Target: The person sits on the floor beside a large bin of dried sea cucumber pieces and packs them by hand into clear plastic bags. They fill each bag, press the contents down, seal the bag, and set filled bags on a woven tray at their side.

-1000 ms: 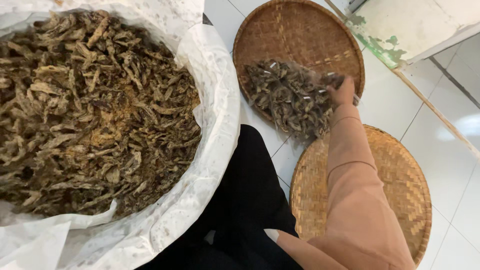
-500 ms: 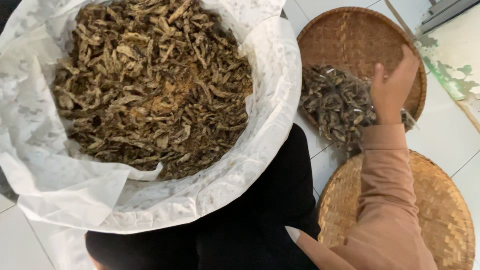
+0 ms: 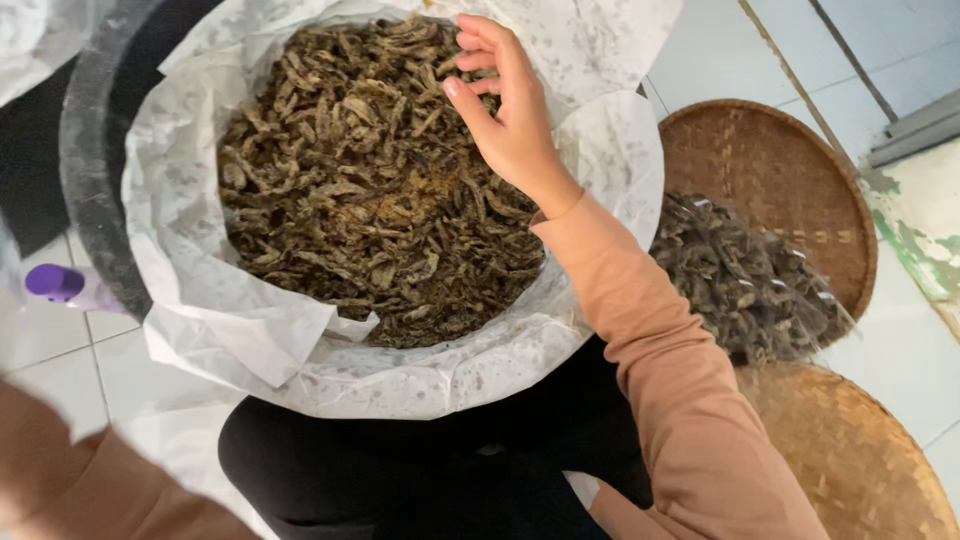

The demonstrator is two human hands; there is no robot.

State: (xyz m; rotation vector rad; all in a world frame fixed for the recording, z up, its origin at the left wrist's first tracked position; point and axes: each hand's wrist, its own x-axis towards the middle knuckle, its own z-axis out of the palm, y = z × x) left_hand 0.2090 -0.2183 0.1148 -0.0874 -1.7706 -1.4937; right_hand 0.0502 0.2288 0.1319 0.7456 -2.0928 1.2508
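Note:
My right hand (image 3: 510, 120) hovers over a large heap of dried brown strips (image 3: 370, 190). Its fingers are apart and loosely curled, the tips touching the far part of the heap, and nothing is held in it. The heap fills a dark round basin (image 3: 90, 200) lined with white paper (image 3: 250, 330). A peach sleeve covers my right arm. Only a blurred peach sleeve (image 3: 70, 480) of my left arm shows at the bottom left; the hand itself is out of view.
A clear bag of the same dried strips (image 3: 750, 280) lies on a round woven tray (image 3: 790, 170) at the right. A second woven tray (image 3: 850, 460) overlaps it below. A purple-capped bottle (image 3: 60, 285) lies on the white floor tiles at the left. My black-trousered legs (image 3: 400, 470) are under the basin.
My right hand has left the bag on the woven tray and swung left to hover over the heap in the basin. The view has shifted with it.

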